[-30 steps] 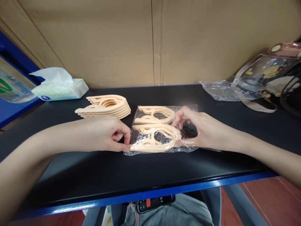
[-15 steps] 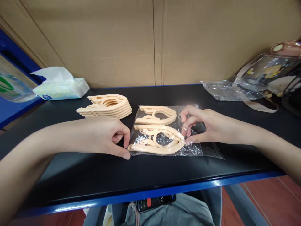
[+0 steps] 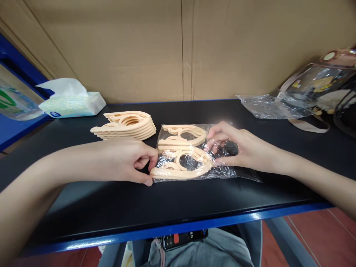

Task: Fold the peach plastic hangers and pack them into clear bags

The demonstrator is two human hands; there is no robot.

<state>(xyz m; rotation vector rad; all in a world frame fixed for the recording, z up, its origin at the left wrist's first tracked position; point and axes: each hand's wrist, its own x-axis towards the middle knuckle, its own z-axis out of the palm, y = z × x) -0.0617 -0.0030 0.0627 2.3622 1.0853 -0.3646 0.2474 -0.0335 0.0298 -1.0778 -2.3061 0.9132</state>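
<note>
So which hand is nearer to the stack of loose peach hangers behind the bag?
Left. The left hand lies just in front of the stack of hangers, at the clear bag's left edge. The right hand rests on the bag's far side, well right of the stack.

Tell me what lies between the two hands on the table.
The clear plastic bag holding peach hangers lies between left hand and right hand, in the head view.

Black table (image 3: 194, 207) — bag (image 3: 194, 155), stack (image 3: 125, 126), tissues (image 3: 69, 104)
</note>
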